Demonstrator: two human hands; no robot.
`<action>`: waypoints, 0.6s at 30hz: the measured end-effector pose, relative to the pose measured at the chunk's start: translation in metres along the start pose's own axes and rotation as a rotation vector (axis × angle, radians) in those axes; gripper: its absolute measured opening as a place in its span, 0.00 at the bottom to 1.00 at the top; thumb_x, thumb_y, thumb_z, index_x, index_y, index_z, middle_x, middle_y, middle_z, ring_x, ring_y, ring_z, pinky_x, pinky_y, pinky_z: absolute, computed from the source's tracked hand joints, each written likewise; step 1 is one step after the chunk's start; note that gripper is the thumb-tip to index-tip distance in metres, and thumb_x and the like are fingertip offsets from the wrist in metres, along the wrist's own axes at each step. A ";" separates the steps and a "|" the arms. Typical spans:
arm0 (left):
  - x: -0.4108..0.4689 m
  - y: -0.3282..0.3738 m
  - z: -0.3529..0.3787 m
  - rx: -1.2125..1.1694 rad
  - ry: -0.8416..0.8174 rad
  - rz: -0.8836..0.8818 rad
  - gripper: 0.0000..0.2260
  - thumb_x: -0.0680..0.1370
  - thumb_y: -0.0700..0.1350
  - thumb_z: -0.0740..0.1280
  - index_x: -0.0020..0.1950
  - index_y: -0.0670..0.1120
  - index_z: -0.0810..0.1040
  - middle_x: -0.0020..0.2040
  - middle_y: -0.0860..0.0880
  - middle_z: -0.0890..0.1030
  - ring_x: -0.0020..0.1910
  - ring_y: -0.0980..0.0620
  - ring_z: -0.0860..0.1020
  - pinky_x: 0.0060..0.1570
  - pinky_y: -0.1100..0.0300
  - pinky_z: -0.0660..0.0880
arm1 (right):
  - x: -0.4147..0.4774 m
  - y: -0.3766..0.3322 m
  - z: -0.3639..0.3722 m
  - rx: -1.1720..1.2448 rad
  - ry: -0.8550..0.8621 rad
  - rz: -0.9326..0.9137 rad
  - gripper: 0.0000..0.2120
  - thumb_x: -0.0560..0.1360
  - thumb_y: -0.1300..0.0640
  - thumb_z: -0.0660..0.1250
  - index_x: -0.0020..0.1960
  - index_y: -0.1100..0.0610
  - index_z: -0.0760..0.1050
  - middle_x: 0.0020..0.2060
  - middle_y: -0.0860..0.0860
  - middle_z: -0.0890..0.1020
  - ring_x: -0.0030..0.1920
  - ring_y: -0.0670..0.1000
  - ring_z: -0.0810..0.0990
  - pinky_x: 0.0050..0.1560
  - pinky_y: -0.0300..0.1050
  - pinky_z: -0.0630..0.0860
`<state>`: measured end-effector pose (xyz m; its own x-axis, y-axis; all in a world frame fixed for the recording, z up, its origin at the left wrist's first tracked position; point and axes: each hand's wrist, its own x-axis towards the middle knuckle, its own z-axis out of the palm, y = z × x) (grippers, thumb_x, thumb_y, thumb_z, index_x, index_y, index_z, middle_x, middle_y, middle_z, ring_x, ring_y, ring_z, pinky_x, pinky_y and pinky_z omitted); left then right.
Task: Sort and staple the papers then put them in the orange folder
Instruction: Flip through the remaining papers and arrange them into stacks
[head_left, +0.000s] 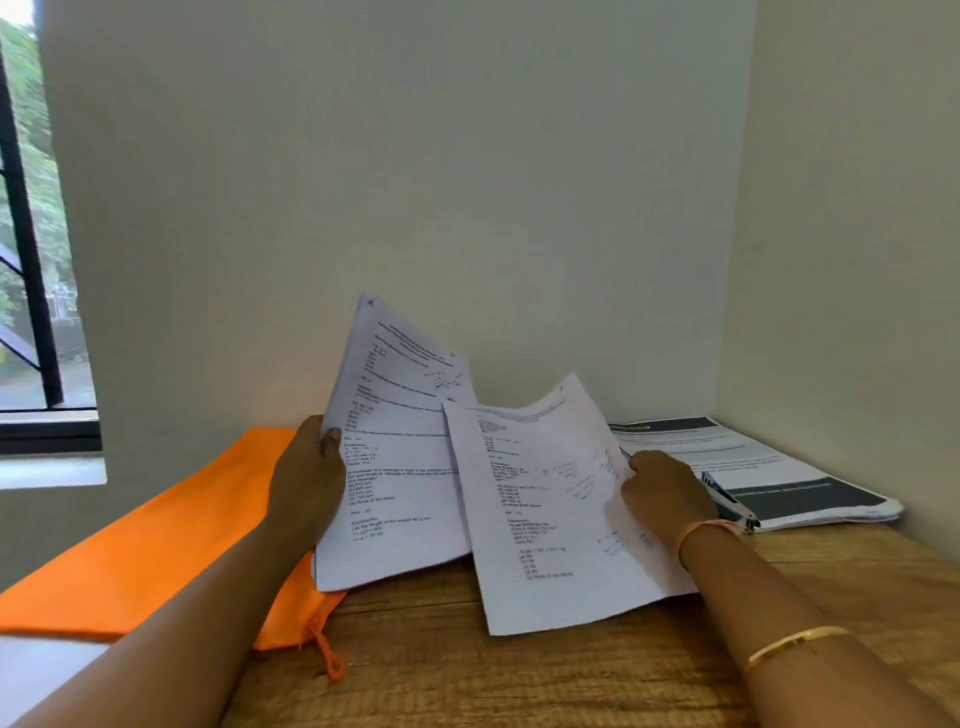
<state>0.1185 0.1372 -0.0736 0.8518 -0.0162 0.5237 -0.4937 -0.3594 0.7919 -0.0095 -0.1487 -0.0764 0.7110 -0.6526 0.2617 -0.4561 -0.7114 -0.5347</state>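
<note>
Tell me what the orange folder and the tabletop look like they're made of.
Orange folder: apparently soft matte fabric, maybe non-woven; it lies limp and has a cord loop at its corner. Tabletop: wood or wood-look laminate; brown grain and a plank seam show, with little shine.

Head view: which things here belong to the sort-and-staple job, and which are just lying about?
In the job: sheaf of papers in the left hand; loose sheet in the right hand; stapler; orange folder.
Lying about: dark-banded printed stack under the stapler, possibly still to sort; wooden table; window.
</note>
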 end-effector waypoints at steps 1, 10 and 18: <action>0.001 -0.001 -0.001 0.002 0.006 -0.007 0.08 0.83 0.44 0.53 0.54 0.44 0.71 0.46 0.46 0.76 0.39 0.52 0.72 0.32 0.62 0.64 | -0.001 -0.001 0.000 -0.027 -0.003 0.004 0.08 0.76 0.64 0.55 0.41 0.57 0.70 0.44 0.55 0.77 0.45 0.55 0.75 0.40 0.43 0.68; 0.003 -0.004 -0.005 -0.053 0.074 -0.059 0.08 0.83 0.43 0.53 0.53 0.43 0.70 0.45 0.44 0.75 0.38 0.51 0.71 0.33 0.61 0.65 | -0.014 -0.024 0.011 -0.142 0.007 -0.309 0.27 0.79 0.43 0.56 0.74 0.52 0.56 0.72 0.54 0.63 0.71 0.56 0.63 0.68 0.56 0.63; 0.008 -0.008 -0.011 -0.129 0.194 -0.142 0.12 0.83 0.41 0.53 0.59 0.37 0.71 0.52 0.40 0.75 0.49 0.45 0.72 0.45 0.55 0.65 | -0.028 -0.035 0.026 -0.297 -0.508 -0.438 0.36 0.73 0.29 0.52 0.76 0.38 0.45 0.77 0.47 0.48 0.77 0.53 0.46 0.71 0.69 0.40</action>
<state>0.1273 0.1501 -0.0725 0.8704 0.2095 0.4455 -0.4010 -0.2231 0.8885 0.0000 -0.0986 -0.0861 0.9889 -0.1424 -0.0424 -0.1481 -0.9671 -0.2070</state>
